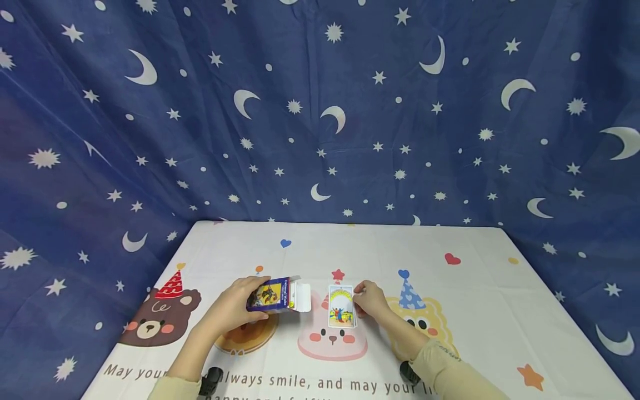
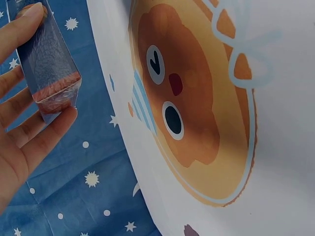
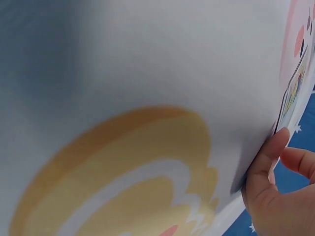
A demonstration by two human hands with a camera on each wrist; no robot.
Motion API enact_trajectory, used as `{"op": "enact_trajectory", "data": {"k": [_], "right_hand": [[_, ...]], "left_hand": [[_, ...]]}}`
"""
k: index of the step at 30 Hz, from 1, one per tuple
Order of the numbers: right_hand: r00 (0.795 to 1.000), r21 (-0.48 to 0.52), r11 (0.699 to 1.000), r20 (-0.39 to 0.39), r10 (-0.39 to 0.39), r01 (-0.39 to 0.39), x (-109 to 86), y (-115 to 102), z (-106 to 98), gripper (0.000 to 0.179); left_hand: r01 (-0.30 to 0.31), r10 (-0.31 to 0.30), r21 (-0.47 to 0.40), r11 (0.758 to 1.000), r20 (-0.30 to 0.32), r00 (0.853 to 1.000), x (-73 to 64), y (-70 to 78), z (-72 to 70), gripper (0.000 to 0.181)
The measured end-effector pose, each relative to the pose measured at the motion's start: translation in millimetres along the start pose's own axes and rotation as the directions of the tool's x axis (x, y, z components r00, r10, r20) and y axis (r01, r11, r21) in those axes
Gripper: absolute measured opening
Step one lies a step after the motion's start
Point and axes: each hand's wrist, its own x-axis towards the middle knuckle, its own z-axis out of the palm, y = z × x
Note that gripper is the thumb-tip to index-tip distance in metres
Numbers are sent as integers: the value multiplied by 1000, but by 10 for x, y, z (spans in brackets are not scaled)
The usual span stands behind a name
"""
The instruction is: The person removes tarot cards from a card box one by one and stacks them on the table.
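A person's left grip (image 1: 234, 306) holds a box (image 1: 272, 294), thumb and fingers spread to its width, the box's right end open. Just right of it, cards (image 1: 342, 308) lie picture-up on the worktop (image 1: 482, 311). The right grip (image 1: 371, 301), fingers bent, touches their right edge; pinching cannot be told.

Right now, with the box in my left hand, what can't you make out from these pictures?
Inside of the box: head view, hidden by its front and flap.
Whatever lies beneath the face-up card: head view, the card covers it.
Whether the right hand pinches that card: right wrist view, its fingers hide the contact.
The tablecloth's lowest print: head view, cut off by the bottom edge.
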Motion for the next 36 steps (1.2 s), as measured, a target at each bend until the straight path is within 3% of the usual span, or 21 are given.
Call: {"op": "enact_trajectory", "data": {"k": [16, 21, 28, 36], "right_hand": [[997, 109, 992, 55, 53, -58, 19, -14, -28, 24], [994, 155, 983, 61, 94, -103, -67, -19, -84, 21], [973, 237, 946, 124, 197, -221, -240, 18, -200, 21], [966, 262, 934, 154, 210, -244, -309, 7, -188, 22]], "left_hand": [[9, -9, 1, 1000, 14, 1000, 4, -16, 28, 76], [-8, 8, -5, 1000, 9, 1000, 2, -30, 29, 75], [-10, 10, -1, 1000, 7, 1000, -14, -28, 26, 75], [5, -5, -5, 1000, 16, 1000, 9, -9, 30, 76]]}}
